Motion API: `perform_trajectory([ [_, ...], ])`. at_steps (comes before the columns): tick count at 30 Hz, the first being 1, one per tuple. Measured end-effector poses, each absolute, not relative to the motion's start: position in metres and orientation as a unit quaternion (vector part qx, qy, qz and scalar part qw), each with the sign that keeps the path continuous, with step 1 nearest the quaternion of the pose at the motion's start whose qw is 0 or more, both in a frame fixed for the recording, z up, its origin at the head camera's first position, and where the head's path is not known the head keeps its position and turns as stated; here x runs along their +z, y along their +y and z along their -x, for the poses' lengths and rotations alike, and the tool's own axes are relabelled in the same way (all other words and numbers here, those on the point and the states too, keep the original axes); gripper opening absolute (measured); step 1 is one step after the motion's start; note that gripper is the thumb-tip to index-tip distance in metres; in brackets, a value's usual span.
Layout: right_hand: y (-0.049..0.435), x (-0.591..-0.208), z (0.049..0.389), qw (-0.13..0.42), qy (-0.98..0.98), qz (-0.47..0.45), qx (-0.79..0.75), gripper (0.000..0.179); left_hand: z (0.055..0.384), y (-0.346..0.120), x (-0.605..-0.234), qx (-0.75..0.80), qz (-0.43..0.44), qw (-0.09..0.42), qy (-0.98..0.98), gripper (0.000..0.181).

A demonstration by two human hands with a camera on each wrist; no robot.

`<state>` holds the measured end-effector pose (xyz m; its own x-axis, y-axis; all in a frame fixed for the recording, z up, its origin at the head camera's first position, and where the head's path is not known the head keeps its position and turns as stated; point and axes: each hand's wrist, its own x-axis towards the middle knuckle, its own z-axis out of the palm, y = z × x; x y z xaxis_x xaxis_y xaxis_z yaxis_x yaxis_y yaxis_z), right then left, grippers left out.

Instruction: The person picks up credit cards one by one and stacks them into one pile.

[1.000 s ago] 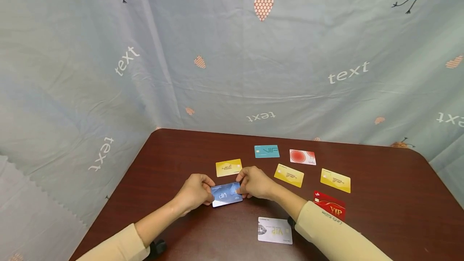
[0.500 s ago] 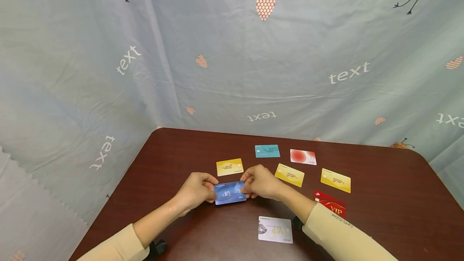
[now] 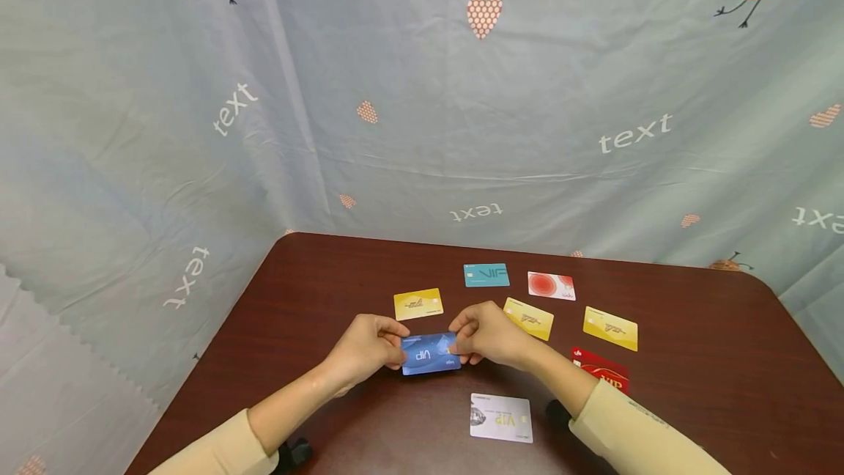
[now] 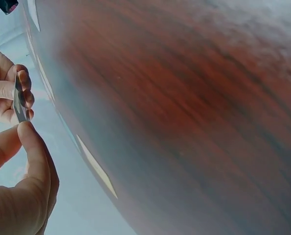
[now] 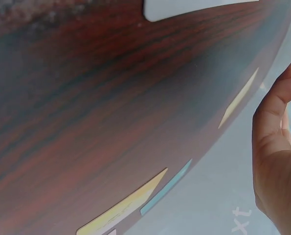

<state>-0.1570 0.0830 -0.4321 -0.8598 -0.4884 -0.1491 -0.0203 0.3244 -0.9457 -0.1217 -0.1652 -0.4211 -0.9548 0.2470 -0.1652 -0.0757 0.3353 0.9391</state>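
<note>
A blue VIP card [image 3: 430,355] is held above the table between both hands, its printed face up toward the head camera. My left hand [image 3: 369,349] pinches its left edge between thumb and fingers. At the right edge, my right hand [image 3: 491,336] pinches it the same way. The left wrist view catches the card [image 4: 19,103] nearly edge-on, clear of the tabletop. Just behind it lies a yellow card [image 3: 418,304]. A white-and-silver VIP card [image 3: 501,418] lies nearer, in front of my right forearm. In the right wrist view the held card is out of frame.
On the dark brown table [image 3: 330,270] lie more cards: a teal one [image 3: 486,275], a red-and-white one [image 3: 551,286], two yellow ones [image 3: 530,319] to the right, and a red VIP card [image 3: 600,369] partly behind my right forearm. A patterned curtain [image 3: 395,94] hangs behind.
Both hands have carried the blue card a little to the right, and its tilt has levelled somewhat. The cards on the table stay where they were.
</note>
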Motion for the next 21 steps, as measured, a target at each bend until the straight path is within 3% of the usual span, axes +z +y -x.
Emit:
perform_trajectory([
  [21,0.113,-0.43,0.136,0.216,0.77,0.15,-0.581,0.024,0.115,-0.144,-0.417,0.594,-0.081,0.174,0.781,0.037],
])
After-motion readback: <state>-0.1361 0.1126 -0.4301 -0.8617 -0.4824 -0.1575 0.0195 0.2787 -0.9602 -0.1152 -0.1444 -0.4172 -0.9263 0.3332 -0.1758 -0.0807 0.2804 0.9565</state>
